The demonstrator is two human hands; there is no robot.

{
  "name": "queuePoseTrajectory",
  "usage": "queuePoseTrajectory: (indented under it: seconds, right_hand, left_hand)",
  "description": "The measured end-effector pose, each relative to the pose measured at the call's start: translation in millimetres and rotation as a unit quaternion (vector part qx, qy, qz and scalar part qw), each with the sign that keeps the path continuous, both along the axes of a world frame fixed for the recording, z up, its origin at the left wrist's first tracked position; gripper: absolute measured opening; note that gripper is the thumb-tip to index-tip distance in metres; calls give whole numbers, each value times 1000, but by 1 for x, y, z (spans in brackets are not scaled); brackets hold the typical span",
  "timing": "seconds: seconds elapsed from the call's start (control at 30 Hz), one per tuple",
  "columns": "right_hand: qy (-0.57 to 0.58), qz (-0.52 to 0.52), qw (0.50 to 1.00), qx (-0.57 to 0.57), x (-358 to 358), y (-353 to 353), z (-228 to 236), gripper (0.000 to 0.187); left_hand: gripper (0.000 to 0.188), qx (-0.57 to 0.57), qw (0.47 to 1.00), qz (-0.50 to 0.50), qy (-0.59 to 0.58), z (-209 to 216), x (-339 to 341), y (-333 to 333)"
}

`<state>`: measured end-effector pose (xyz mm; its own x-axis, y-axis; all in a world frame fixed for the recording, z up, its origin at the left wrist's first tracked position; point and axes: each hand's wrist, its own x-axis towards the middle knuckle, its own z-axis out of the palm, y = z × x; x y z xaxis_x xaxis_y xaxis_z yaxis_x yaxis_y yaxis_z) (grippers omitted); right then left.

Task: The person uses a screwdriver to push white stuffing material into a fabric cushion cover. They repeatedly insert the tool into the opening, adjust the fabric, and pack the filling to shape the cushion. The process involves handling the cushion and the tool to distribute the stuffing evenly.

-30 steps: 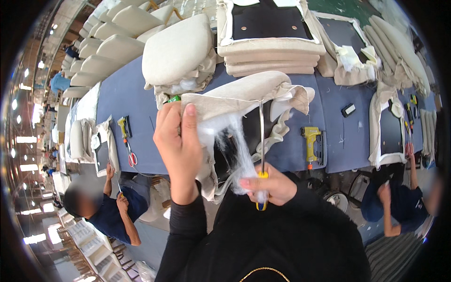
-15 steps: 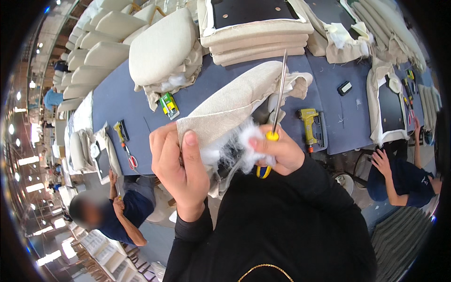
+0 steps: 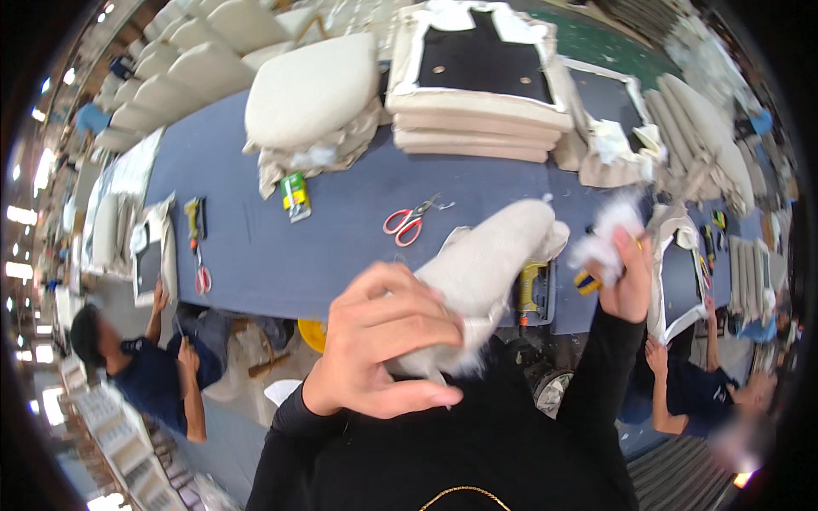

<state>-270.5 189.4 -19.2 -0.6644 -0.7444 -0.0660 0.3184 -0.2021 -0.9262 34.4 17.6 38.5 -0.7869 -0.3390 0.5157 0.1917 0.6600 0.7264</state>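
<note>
My left hand (image 3: 388, 345) curls its fingers round the near end of a beige fabric-covered piece (image 3: 481, 264), thumb below. This padded piece slants over the table's front edge, with wisps of white stuffing at its lower end. Off to the right, my right hand (image 3: 626, 281) is closed on a tuft of white fibre stuffing (image 3: 609, 234) and a screwdriver (image 3: 586, 282) with a yellow and blue handle. The screwdriver's shaft is blurred by motion. Red-handled scissors (image 3: 404, 225) lie beyond the piece, and an olive staple gun (image 3: 534, 294) lies beside it.
On the blue-grey table (image 3: 217, 153) stand a stack of beige cushions (image 3: 481, 128), a rounded seat cushion (image 3: 315, 89) and a green-yellow box (image 3: 296, 198). Co-workers (image 3: 158, 375) (image 3: 707, 375) sit left and right, each with a black-backed panel.
My right hand has pulled away to the right with the stuffing and screwdriver. The beige piece has turned and come lower, uncovering the scissors. My left hand has shifted right and down.
</note>
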Motion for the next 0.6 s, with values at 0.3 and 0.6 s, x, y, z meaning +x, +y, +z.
queuePoseTrajectory:
  seconds: [0.3, 0.6]
  right_hand:
    - [109, 359, 920, 111, 63, -78, 55, 36]
    - [123, 320, 923, 174, 80, -56, 13, 18]
  left_hand:
    - [51, 112, 985, 125, 46, -7, -40, -9]
    - [22, 446, 869, 179, 116, -79, -25, -40]
